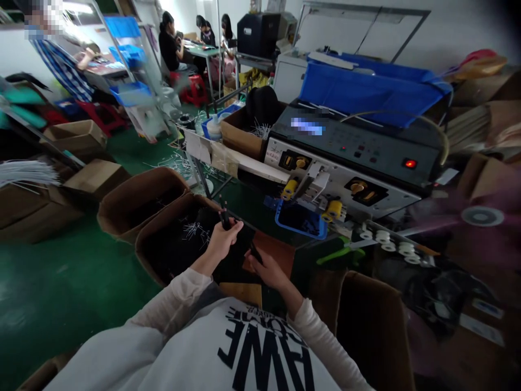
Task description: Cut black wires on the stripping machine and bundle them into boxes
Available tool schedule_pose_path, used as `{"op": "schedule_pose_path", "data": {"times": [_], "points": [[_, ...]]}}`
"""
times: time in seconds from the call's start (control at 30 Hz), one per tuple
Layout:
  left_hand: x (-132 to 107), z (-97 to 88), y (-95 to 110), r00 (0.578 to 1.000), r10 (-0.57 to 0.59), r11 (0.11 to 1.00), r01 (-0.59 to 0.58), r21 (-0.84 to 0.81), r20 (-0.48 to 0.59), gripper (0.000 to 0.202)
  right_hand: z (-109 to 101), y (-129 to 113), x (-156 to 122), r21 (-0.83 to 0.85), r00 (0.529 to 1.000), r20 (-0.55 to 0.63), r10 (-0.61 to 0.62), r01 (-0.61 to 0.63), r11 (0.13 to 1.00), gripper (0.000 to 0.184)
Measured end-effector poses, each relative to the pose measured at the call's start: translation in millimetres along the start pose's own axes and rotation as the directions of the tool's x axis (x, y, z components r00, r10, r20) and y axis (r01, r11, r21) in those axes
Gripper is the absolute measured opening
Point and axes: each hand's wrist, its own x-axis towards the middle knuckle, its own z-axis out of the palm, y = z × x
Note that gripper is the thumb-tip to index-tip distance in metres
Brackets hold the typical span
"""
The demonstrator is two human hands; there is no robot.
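My left hand (221, 240) is closed around a small bundle of black cables (224, 217), whose copper-coloured tips point upward. To its right and a little lower, my right hand (267, 267) is closed on a slim dark piece (255, 252) that looks like a black cable; its ends are hard to see. Beneath both hands lies a brown-orange sheet (285, 254). Beyond them stands a wire-processing machine (391, 157) with yellow rollers (290, 188) on its front. A blue bin (301, 231) with dark pieces inside sits under the rollers.
Left of my hands, a cardboard box (142, 247) holds black cables and white ties. Another open box (372, 282) stands at my right. A blurred pink fan (482, 216) is at far right. Several people sit at tables (205, 51) at the back.
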Motion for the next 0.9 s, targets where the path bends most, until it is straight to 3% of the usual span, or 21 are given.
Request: {"op": "schedule_pose_path", "data": {"times": [0.17, 0.23, 0.3, 0.37, 0.47, 0.6, 0.7, 0.73, 0.77, 0.83, 0.87, 0.9], "points": [[-14, 9.6, -5, 0.976, -0.104, 0.992, 0.087, 0.095, 0.194, 0.046, 3, 0, 5, 0.003, 1.000, -0.010, -0.017, 0.017, 1.000, 0.023], [-16, 13.3, -5, 0.977, -0.096, 0.986, 0.067, 0.151, 0.192, 0.042, 3, 5, 7, 0.018, 0.999, 0.023, -0.030, 0.030, 0.999, 0.023], [-10, 12.0, 4, 0.987, -0.009, 0.990, -0.014, 0.138, 0.161, 0.042, 2, 15, 8, 0.117, 0.998, 0.068, -0.017, 0.009, 0.993, 0.025], [2, 4.2, 25, 0.986, 0.114, 0.987, -0.126, 0.096, 0.118, 0.043, -1, 28, 7, 0.288, 0.996, 0.085, 0.023, -0.047, 0.956, 0.031], [19, -17.8, 77, 0.949, 0.316, 0.948, -0.316, 0.040, 0.013, 0.042, -8, 46, 6, 0.538, 0.992, 0.030, 0.122, -0.118, 0.835, 0.034], [24, -56.5, 150, 0.849, 0.518, 0.855, -0.517, 0.038, -0.103, 0.034, -17, 51, 8, 0.694, 0.973, -0.077, 0.219, -0.106, 0.712, 0.022], [14, -85.3, 178, 0.725, 0.651, 0.754, -0.652, 0.082, -0.222, 0.037, -21, 44, 11, 0.677, 0.951, -0.212, 0.223, -0.022, 0.735, 0.018], [9, -92.3, 179, 0.731, 0.644, 0.759, -0.648, 0.066, -0.224, 0.039, -22, 41, 12, 0.655, 0.943, -0.252, 0.217, 0.001, 0.756, 0.016], [4, -96.9, 174, 0.786, 0.584, 0.806, -0.591, 0.029, -0.203, 0.041, -22, 37, 12, 0.627, 0.938, -0.277, 0.207, 0.013, 0.779, 0.015], [-6, -95.9, 149, 0.945, 0.314, 0.947, -0.318, -0.036, -0.089, 0.041, -22, 28, 12, 0.564, 0.949, -0.266, 0.167, 0.013, 0.826, 0.017], [-10, -89.8, 130, 0.991, 0.129, 0.991, -0.130, -0.037, -0.041, 0.037, -20, 24, 12, 0.526, 0.959, -0.244, 0.141, 0.009, 0.850, 0.018], [-12, -80.3, 108, 1.000, 0.014, 1.000, -0.014, -0.016, -0.004, 0.032, -18, 19, 13, 0.478, 0.969, -0.217, 0.116, 0.002, 0.878, 0.019]]}}
